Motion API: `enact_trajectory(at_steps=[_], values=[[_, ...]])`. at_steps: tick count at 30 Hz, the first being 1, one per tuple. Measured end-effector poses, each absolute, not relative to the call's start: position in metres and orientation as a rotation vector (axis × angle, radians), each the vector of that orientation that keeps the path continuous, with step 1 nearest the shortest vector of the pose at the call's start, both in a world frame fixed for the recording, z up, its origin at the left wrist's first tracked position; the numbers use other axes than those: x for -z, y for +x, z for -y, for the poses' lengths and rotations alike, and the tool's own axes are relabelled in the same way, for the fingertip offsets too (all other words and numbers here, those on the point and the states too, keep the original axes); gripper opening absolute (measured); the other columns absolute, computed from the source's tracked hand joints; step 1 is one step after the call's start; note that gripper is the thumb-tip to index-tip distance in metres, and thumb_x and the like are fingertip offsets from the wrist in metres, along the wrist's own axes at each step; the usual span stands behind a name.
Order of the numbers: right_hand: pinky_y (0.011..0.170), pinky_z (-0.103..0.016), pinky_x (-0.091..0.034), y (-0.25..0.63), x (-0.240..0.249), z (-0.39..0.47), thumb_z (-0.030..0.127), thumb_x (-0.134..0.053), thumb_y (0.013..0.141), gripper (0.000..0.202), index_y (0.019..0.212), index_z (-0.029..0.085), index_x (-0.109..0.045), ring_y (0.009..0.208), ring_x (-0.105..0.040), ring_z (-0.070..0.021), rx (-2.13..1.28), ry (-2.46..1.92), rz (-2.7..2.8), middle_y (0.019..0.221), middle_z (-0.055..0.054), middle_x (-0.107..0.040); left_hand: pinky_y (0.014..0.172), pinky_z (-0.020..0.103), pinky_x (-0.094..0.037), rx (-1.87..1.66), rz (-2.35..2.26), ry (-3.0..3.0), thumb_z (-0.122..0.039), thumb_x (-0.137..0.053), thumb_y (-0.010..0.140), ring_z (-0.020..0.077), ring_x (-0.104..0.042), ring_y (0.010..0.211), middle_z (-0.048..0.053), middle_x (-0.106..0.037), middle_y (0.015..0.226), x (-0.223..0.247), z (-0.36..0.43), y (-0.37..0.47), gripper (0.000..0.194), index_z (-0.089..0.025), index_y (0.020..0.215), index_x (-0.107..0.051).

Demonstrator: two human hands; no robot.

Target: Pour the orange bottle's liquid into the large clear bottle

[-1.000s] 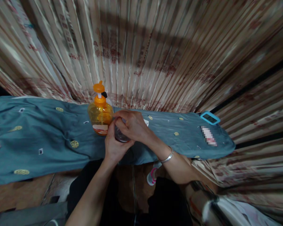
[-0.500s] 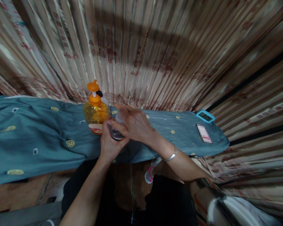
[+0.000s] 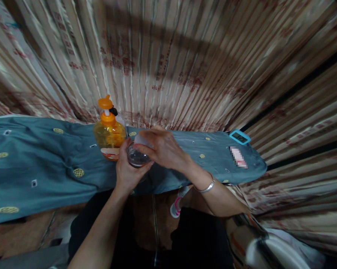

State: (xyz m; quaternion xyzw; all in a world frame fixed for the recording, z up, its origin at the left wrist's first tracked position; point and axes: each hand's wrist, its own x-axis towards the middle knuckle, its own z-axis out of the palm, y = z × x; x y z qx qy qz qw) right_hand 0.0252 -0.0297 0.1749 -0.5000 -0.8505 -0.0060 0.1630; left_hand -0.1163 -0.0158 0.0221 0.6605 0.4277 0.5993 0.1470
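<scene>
My left hand (image 3: 129,168) is closed around a clear round jar (image 3: 136,158) with a see-through rim. My right hand (image 3: 163,147) reaches over the jar's mouth from the right, its fingers closed on a pale, whitish piece (image 3: 142,140) whose kind I cannot make out. That piece is over the far side of the jar's opening. Just left of the hands stands an upright orange pump bottle (image 3: 109,136) with yellowish see-through walls; its right edge is close to my left fingers. Behind its pump shows a small dark object (image 3: 113,111), partly hidden.
A narrow table with a teal patterned cloth (image 3: 56,164) runs across in front of me. At its right end are a blue-framed digital timer (image 3: 240,137) and a blurred pink-white card (image 3: 238,157). A pleated curtain (image 3: 157,56) hangs behind, close to the table.
My right hand has tilted the pale piece and drawn back slightly, so more of the jar's opening shows. The whole view has shifted a little; the pump bottle stands as before.
</scene>
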Motion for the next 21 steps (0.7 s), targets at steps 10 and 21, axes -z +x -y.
enact_trajectory(at_steps=[10,21], values=[[0.106,-0.038,-0.052,0.04,-0.188,0.018,0.035,-0.071,0.103,0.048,0.146,0.015,-0.06,0.126,-0.069,-0.0261,-0.11,-1.259,2.631,0.137,-0.012,-0.075,0.105,0.045,-0.059,-1.675,-1.237,1.862,-0.047,-0.095,0.068,0.0323,-0.07,0.126,0.017,-0.065,0.143,-0.022,0.016,-0.115,0.099,-0.02,0.149,-0.045],[0.077,-0.032,-0.05,0.029,-0.214,0.014,0.03,-0.07,0.102,0.019,0.111,0.015,-0.076,0.094,-0.078,-0.0268,0.116,-1.368,2.876,0.103,-0.011,-0.083,0.11,0.047,-0.056,-1.625,-1.214,1.815,-0.043,-0.095,0.069,0.0326,-0.067,0.131,0.017,-0.065,0.142,-0.021,0.019,-0.112,0.096,-0.019,0.146,-0.043]])
